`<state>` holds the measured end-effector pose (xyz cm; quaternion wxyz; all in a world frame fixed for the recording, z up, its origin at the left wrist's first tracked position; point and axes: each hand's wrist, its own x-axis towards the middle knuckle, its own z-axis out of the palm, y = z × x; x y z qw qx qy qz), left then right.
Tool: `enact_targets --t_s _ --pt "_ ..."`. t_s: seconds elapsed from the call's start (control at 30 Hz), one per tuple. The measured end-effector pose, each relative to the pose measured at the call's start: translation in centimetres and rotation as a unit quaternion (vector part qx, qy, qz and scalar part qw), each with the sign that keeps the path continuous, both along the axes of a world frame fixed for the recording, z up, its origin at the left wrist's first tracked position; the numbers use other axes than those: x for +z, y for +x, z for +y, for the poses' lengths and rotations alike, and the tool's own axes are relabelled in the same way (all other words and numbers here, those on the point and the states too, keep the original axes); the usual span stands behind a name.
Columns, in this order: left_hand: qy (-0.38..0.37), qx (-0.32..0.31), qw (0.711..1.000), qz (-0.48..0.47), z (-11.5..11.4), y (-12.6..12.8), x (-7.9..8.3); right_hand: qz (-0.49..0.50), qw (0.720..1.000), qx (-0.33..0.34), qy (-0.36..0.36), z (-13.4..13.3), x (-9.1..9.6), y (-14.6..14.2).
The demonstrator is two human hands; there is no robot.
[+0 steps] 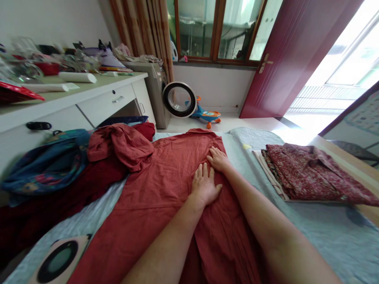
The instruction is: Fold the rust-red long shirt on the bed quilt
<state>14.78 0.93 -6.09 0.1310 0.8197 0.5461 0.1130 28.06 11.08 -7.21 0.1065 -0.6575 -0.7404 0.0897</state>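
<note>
A rust-red collared garment point(160, 185), a long shirt or a dress, lies spread on the bed, its collar toward the far edge. My left hand point(205, 186) rests flat on its upper right part, fingers spread and pointing away from me. Just beyond, my right hand point(218, 159) also lies palm down on the cloth near the right edge, fingers stretched out. One sleeve point(130, 146) extends left in a crumpled heap. On the near right, a long strip of the same cloth lies folded over the body in lengthwise creases.
Folded patterned clothes point(314, 173) are stacked on the bed point(322, 232) at right. A blue floral bag or cloth point(53, 161) and dark red fabric lie left. A pale device with a dark round panel point(59, 260) sits near left. Beyond are a cluttered desk point(103, 94) and a front-loading washer with its door open point(179, 99).
</note>
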Motion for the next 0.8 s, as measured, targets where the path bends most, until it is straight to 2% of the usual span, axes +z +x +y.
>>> enact_targets --t_s 0.23,0.47,0.63,0.73,0.8 --pt "-0.021 0.03 0.999 0.014 -0.7 0.7 0.6 -0.015 0.998 -0.057 -0.026 4.4 -0.1 0.8" --pt "0.039 0.07 0.996 0.042 -0.9 0.6 1.8 -0.001 0.996 -0.088 -0.029 6.2 -0.1 2.0" --pt "0.068 0.111 0.991 0.021 0.2 -0.2 1.8 0.013 0.998 -0.052 0.011 5.2 0.8 2.3" --pt "0.093 0.054 0.994 0.013 0.7 -0.2 0.8 0.009 0.998 0.019 0.056 3.5 0.9 1.6" --pt "0.076 0.009 0.997 0.01 0.8 0.1 0.2 0.002 0.995 0.081 0.049 2.3 0.6 1.0"
